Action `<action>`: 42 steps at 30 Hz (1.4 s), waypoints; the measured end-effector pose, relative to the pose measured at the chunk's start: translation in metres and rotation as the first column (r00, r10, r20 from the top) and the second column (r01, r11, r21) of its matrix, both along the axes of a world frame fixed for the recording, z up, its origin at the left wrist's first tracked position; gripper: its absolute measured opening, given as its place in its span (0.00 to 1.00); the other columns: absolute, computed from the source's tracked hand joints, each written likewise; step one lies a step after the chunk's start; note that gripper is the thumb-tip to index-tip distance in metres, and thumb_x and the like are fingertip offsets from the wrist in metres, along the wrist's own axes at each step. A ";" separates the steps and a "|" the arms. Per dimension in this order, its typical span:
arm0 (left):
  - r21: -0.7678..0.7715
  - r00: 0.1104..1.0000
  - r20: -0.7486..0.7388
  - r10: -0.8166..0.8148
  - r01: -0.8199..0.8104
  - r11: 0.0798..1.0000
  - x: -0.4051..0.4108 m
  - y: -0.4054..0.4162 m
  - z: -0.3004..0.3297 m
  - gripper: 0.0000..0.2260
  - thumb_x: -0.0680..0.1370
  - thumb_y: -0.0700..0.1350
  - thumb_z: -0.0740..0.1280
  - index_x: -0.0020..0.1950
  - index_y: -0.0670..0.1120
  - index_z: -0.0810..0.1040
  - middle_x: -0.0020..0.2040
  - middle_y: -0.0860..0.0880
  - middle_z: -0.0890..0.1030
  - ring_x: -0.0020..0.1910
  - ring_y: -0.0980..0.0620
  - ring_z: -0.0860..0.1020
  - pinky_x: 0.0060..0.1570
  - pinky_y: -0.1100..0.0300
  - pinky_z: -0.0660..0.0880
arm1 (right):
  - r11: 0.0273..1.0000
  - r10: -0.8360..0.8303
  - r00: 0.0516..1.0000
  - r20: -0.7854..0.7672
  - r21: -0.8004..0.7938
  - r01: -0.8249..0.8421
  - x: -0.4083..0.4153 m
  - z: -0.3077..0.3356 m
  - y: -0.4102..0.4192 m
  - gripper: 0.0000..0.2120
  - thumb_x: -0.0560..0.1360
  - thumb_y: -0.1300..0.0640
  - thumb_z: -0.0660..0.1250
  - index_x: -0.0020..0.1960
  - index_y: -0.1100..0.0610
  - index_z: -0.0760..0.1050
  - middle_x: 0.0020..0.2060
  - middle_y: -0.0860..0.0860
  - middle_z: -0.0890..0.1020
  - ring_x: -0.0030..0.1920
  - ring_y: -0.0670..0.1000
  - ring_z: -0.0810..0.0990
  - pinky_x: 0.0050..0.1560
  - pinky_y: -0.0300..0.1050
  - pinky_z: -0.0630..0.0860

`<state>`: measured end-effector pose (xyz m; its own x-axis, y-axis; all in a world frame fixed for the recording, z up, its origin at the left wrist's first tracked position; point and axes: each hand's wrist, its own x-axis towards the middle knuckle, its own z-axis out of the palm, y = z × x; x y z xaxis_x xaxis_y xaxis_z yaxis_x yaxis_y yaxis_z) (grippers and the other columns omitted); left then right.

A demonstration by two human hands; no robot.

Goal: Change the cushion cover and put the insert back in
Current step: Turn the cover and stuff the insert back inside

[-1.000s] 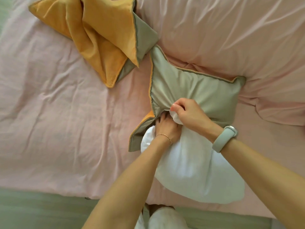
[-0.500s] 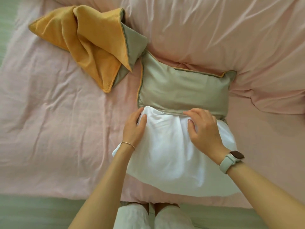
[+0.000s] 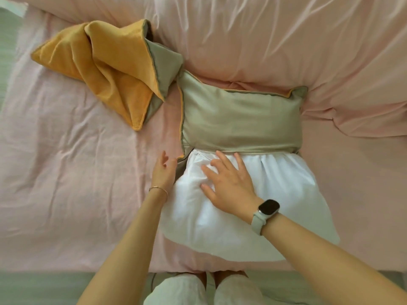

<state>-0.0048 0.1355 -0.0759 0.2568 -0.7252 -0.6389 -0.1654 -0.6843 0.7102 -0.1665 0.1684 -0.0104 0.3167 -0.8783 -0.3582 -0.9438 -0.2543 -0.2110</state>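
Note:
A white cushion insert (image 3: 275, 199) lies on the pink bed, its far part tucked inside a grey-green cover with orange piping (image 3: 240, 119). The near half of the insert sticks out of the cover's opening. My right hand (image 3: 229, 183) lies flat on the insert near its left side, fingers spread, holding nothing. My left hand (image 3: 164, 172) hovers open just left of the insert, beside the cover's lower left corner. A second cover, orange with a grey-green inside (image 3: 114, 71), lies crumpled at the far left.
Pink bedding (image 3: 66, 172) covers the whole bed, with a bulky pink duvet (image 3: 286, 40) bunched behind the cushion. The bed's near edge runs along the bottom, where my knees (image 3: 204, 289) and a pale green floor (image 3: 44, 289) show.
My hands left the cover's opening and spread apart. The right hand slid left onto the insert; the left hand lifted off it and moved out to the left side.

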 end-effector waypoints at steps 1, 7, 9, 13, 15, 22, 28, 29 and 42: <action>0.060 0.996 -0.022 -0.083 0.084 0.995 0.000 -0.001 -0.007 0.16 0.79 0.41 0.61 0.67 0.43 0.70 0.55 0.48 0.76 0.56 0.49 0.74 0.56 0.58 0.72 | 0.998 -0.036 0.999 -0.039 -0.049 0.034 0.006 0.001 0.000 0.28 0.72 0.45 0.46 0.50 0.56 0.82 0.49 0.52 0.81 0.62 0.56 0.74 0.65 0.59 0.58; -0.154 0.980 0.007 -0.197 0.195 0.969 -0.016 -0.010 0.016 0.08 0.79 0.39 0.61 0.43 0.44 0.77 0.35 0.49 0.75 0.35 0.57 0.71 0.39 0.59 0.69 | 0.922 -0.173 0.947 0.270 -0.293 0.252 0.032 0.036 -0.024 0.18 0.73 0.51 0.54 0.46 0.59 0.80 0.44 0.54 0.81 0.48 0.56 0.78 0.51 0.46 0.65; -0.265 0.966 -0.209 -0.151 0.093 0.960 -0.023 -0.009 0.038 0.08 0.80 0.40 0.59 0.43 0.44 0.74 0.37 0.47 0.73 0.38 0.57 0.71 0.40 0.60 0.70 | 0.952 -0.120 0.959 0.257 -0.246 0.185 0.031 0.042 -0.025 0.21 0.74 0.50 0.54 0.54 0.60 0.78 0.52 0.57 0.80 0.55 0.59 0.77 0.57 0.50 0.70; -0.371 0.925 -0.341 -0.166 0.030 0.928 -0.033 -0.023 0.080 0.08 0.78 0.48 0.58 0.44 0.48 0.74 0.41 0.49 0.75 0.44 0.52 0.71 0.48 0.56 0.69 | 0.965 -0.044 0.997 0.060 -0.257 0.058 0.006 0.063 -0.024 0.27 0.74 0.49 0.51 0.61 0.64 0.76 0.60 0.58 0.78 0.64 0.60 0.73 0.64 0.57 0.68; -0.382 0.910 -0.382 -0.159 0.001 0.924 -0.038 -0.034 0.100 0.08 0.79 0.46 0.58 0.43 0.47 0.75 0.41 0.51 0.77 0.45 0.53 0.72 0.49 0.58 0.69 | 0.953 0.011 0.999 -0.043 -0.303 -0.024 -0.009 0.076 -0.024 0.27 0.73 0.50 0.50 0.62 0.64 0.75 0.62 0.58 0.76 0.65 0.58 0.72 0.64 0.57 0.67; -0.340 0.862 -0.468 -0.193 0.026 0.940 -0.072 -0.035 0.157 0.12 0.81 0.40 0.55 0.43 0.46 0.76 0.40 0.50 0.77 0.38 0.58 0.75 0.41 0.67 0.73 | 0.985 -0.080 0.982 -0.172 -0.164 0.051 -0.047 0.080 -0.063 0.20 0.74 0.54 0.52 0.58 0.60 0.77 0.57 0.56 0.79 0.59 0.57 0.77 0.59 0.49 0.67; -0.317 0.929 -0.367 -0.036 -0.089 0.944 -0.077 -0.055 0.157 0.11 0.81 0.40 0.55 0.45 0.46 0.76 0.41 0.51 0.77 0.39 0.61 0.74 0.39 0.73 0.72 | 0.989 -0.071 0.997 0.030 -0.131 0.074 -0.050 0.075 -0.068 0.24 0.76 0.53 0.48 0.59 0.64 0.76 0.58 0.63 0.78 0.60 0.63 0.76 0.60 0.56 0.72; -0.274 0.929 -0.371 0.016 -0.126 0.953 -0.071 -0.062 0.151 0.11 0.82 0.41 0.55 0.45 0.46 0.76 0.42 0.50 0.78 0.40 0.59 0.75 0.40 0.72 0.73 | 0.987 -0.004 0.989 0.149 -0.159 0.028 -0.042 0.074 -0.050 0.24 0.77 0.52 0.49 0.61 0.65 0.74 0.61 0.63 0.76 0.64 0.62 0.73 0.64 0.57 0.68; 0.165 0.786 0.511 -0.348 0.308 0.937 0.007 -0.017 0.078 0.15 0.77 0.45 0.58 0.63 0.43 0.72 0.58 0.36 0.73 0.57 0.36 0.71 0.57 0.46 0.68 | 0.597 -0.792 0.561 0.240 0.113 0.794 -0.123 0.013 0.018 0.29 0.77 0.45 0.51 0.73 0.60 0.60 0.72 0.58 0.63 0.72 0.58 0.59 0.71 0.54 0.56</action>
